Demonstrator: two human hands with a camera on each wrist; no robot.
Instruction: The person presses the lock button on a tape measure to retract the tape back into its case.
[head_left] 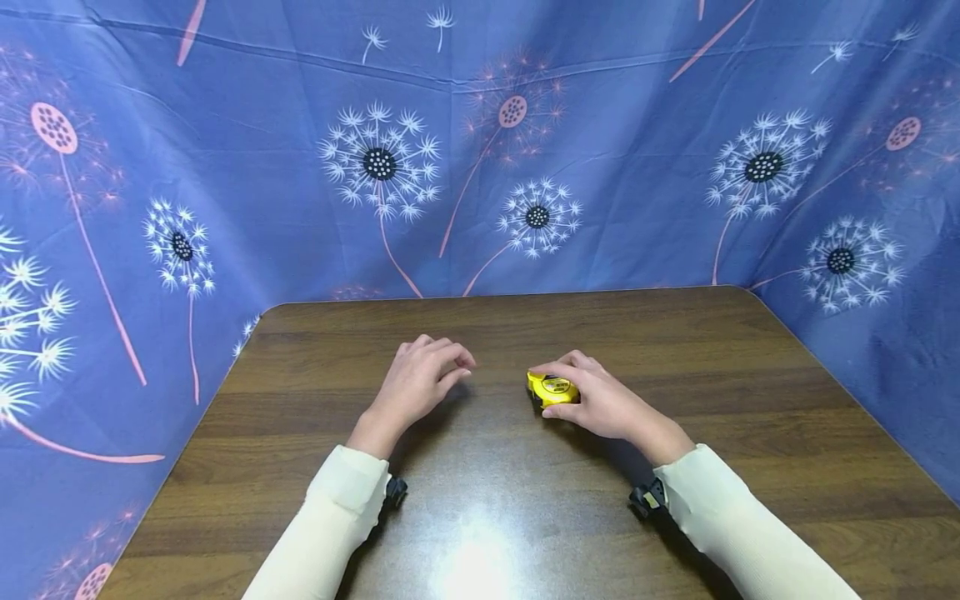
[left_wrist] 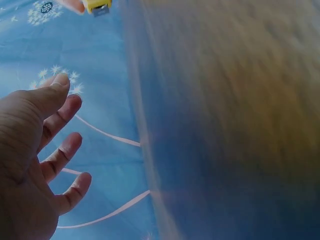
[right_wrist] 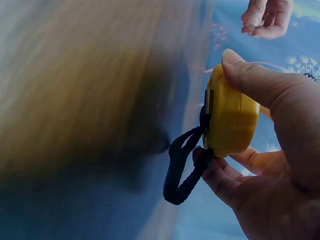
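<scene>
**Gripping a yellow tape at mid-table**

Sitting at centre of the head view, on the brown table (head_left: 750, 400): a yellow tape (head_left: 551, 388), being held by the right hand (head_left: 600, 404), fingers (right_wrist: 250, 82) curling round its case and thumb pressing its lower edge. Dangling below the case in the right wrist view: a black strap (right_wrist: 182, 167). Hovering just left of the tape, well clear of it: the left hand (head_left: 420, 383), fingers (left_wrist: 60, 120) loosely spread and holding nothing. Hanging behind and along both sides of the frame: a blue cloth (head_left: 600, 167) printed with dandelions.
</scene>
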